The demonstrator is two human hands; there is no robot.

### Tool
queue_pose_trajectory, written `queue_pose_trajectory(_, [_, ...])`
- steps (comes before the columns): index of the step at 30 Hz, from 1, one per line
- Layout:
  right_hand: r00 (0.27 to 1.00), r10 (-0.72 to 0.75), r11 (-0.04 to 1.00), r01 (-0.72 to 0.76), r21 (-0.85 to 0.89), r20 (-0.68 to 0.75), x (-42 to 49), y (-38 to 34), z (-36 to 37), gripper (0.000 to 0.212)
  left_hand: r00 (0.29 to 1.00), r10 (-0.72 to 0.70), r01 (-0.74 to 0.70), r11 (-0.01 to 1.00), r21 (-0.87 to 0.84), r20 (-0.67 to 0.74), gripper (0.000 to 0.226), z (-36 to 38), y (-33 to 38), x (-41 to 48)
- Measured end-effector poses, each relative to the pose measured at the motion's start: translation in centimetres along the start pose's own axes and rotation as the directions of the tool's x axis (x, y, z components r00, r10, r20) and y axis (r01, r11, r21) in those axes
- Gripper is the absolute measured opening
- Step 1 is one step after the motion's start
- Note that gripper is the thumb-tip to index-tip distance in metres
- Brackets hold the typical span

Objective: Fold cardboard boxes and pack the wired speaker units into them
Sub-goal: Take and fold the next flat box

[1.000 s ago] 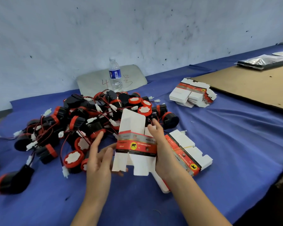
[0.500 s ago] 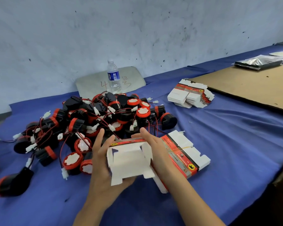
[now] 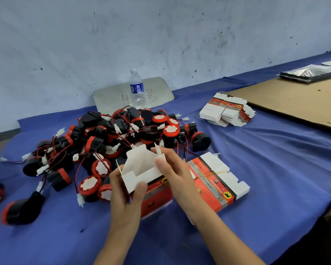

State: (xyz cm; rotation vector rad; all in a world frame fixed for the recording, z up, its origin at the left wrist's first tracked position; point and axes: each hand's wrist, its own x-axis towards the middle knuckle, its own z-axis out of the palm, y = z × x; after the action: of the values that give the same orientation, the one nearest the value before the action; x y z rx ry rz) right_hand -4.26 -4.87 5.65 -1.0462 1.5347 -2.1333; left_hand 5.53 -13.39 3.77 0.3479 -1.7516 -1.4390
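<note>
your left hand point(image 3: 125, 190) grips the half-folded red-and-white cardboard box point(image 3: 143, 174); your right hand point(image 3: 175, 173) pinches its white end flap, near the pile of black-and-red wired speaker units point(image 3: 111, 138).

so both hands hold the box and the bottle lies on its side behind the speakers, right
No: the head view shows the bottle standing upright. The left hand and right hand do hold the box, with the bottle behind the speakers.

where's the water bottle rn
In the head view, the water bottle stands upright at the back, left of centre, before the grey panel, just behind the speaker pile.
</note>
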Motion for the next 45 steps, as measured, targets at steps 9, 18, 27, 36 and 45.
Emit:
queue_pose_trajectory(9, [0.998,-0.049,0.997,0.047,0.054,0.027,-0.6,0.4,1.0,0.032,0.988,-0.071,0.047,0.985,-0.169,-0.139,0.034,0.1,0.7,0.0])
queue_pose_trajectory(18, [0.939,-0.34,0.922,0.324,-0.211,-0.044,-1.3,0.5,1.5,0.02,0.975,0.007,-0.041,0.988,-0.149,-0.223,0.06,-0.2,0.9,0.1])
queue_pose_trajectory(27, [0.983,-0.168,0.982,0.16,-0.099,-0.079,-1.0,0.5,1.3,0.041,0.935,0.331,-0.292,0.921,0.258,-0.125,0.036,-0.6,0.1,0.1])
queue_pose_trajectory(36, [0.993,0.009,0.942,-0.048,0.331,0.119,-0.4,-0.5,0.4,0.033,0.906,0.399,-0.36,0.901,0.243,-0.138,0.035,-0.5,-0.1,0.3])
queue_pose_trajectory(45, [0.987,0.015,0.98,-0.046,0.194,0.16,-0.4,-1.2,0.1,0.01,0.939,0.324,-0.319,0.946,0.058,-0.118,0.011,-0.7,-0.1,0.1])
